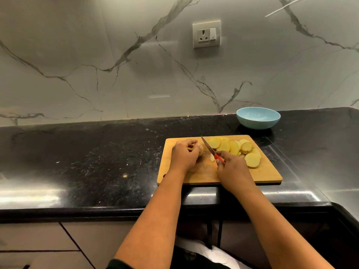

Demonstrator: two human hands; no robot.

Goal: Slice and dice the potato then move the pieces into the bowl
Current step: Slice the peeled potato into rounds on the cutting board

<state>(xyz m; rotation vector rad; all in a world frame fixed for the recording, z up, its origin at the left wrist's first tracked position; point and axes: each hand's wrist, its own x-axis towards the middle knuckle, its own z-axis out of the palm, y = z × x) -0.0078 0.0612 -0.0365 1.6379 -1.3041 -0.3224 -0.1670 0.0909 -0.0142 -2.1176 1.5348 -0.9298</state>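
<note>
Lying on a black granite counter (97,152) under a veined marble wall (77,55): wooden cutting board (194,177), landmark here. Curling around the potato (201,150) stub at board's left: left hand (184,154); gripping the red-handled knife (210,149), blade pointing away toward the wall: right hand (231,167). Fanning across board's right: slices (233,148); sitting beyond its far right corner: blue bowl (258,117).

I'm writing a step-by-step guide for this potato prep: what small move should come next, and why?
Probably one more downward cut. The left hand grips the last uncut potato end, and the right hand holds the red-handled knife just beside it. The slices lie on the cutting board, undiced, and the blue bowl is empty.
</note>
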